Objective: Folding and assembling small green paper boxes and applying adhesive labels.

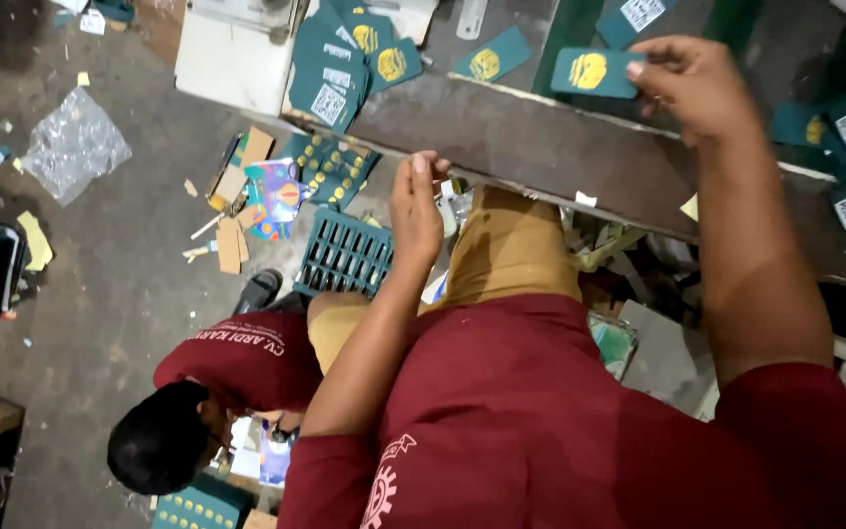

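Right hand [694,86]: fingertips pinch a flat teal card tag with rounded corners and a yellow emblem [591,71], held just above the dark, worn wooden worktable [540,147]. Left hand [415,206]: fingers curled over the table's near edge; whether they grip anything cannot be told. More teal tags [345,64] lie heaped on the table. Below, on the dusty concrete floor [110,255], lie card scraps and a teal die-cut sheet [345,257]; a crouching person in a maroon shirt [227,372] works there.

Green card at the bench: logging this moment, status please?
Right hand pinches green card. Left hand on bench edge. Nothing blocking.
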